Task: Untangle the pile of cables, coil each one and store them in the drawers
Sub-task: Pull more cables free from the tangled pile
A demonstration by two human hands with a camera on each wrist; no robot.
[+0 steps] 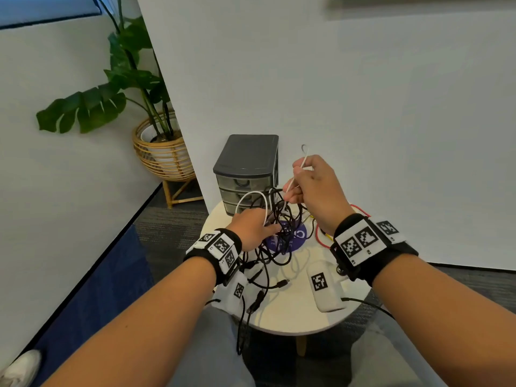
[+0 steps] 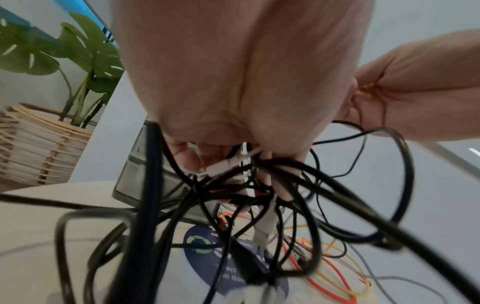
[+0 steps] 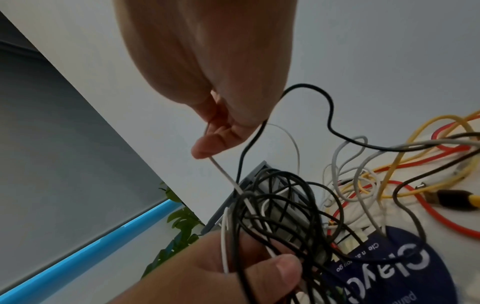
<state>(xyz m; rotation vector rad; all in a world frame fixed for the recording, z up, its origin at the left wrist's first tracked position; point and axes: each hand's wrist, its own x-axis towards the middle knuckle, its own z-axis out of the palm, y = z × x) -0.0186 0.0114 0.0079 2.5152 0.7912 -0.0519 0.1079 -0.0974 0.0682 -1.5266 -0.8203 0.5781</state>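
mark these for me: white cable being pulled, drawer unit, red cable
white cable [image 1: 291,182], head view, taut stretch below the right hand's [image 1: 317,188] pinch.
drawer unit [image 1: 247,152], head view, grey top lid.
red cable [image 3: 426,207], right wrist view, loop lying on the table.

Right hand pinching white cable above black tangle; left hand gripping tangle below.

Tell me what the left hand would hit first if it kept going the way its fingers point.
Probably the black cable tangle its fingers already reach into, though depth is unclear; the left hand aims there.
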